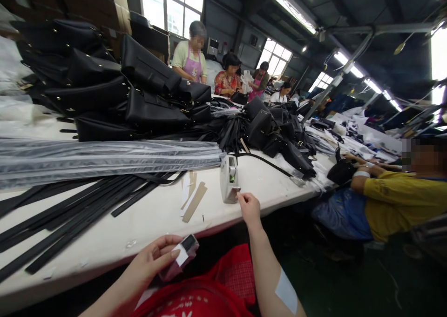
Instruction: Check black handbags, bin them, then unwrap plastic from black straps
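Observation:
My left hand (pixel 159 256) is closed round a small dark bundle (pixel 189 245) with a white piece over it and what looks like clear wrapping. It hangs just off the table's front edge, above my red apron. My right hand (pixel 250 207) pinches at the front end of a pale tape dispenser (pixel 228 182) on the tabletop. A strip of tape between those fingers is too small to make out surely. Tan and white paper strips (pixel 194 202) lie left of the dispenser.
Long black straps (pixel 80 214) and plastic-wrapped strips (pixel 104 158) cover the left of the white table (pixel 146 231). Black bags (pixel 150 107) are piled behind them. A person in a yellow top (pixel 401 200) sits close on the right; several others work across the table.

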`<state>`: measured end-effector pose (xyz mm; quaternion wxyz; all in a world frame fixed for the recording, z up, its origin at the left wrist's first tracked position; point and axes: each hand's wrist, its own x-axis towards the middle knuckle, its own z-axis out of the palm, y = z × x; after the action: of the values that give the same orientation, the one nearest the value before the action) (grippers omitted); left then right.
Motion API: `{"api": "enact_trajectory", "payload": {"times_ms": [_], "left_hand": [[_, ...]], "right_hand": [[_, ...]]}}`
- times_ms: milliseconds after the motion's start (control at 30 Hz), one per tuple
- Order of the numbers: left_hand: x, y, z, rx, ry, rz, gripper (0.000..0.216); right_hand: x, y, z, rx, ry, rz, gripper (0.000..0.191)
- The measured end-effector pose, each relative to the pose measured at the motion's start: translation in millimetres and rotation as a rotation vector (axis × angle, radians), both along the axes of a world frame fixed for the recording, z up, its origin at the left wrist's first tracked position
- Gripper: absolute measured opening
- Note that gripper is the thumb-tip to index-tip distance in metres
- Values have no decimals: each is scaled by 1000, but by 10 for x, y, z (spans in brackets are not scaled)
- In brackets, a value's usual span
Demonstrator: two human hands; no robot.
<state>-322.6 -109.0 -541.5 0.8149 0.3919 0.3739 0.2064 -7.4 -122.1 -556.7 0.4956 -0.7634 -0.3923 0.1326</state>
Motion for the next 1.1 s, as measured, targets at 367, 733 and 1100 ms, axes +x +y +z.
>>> {"api": "enact_trajectory", "payload": {"times_ms": [367, 733, 1100], "left_hand": [[306, 86, 142, 212, -9, 94, 45], [270, 77, 126, 396, 141, 242, 40], [170, 35, 235, 894, 432, 349, 23]], "right_hand": [[-1034, -492, 447, -45, 465, 608, 29], [-1356, -299, 124, -292, 520, 691, 37], [-1595, -193, 241, 11, 489, 731, 19]]}}
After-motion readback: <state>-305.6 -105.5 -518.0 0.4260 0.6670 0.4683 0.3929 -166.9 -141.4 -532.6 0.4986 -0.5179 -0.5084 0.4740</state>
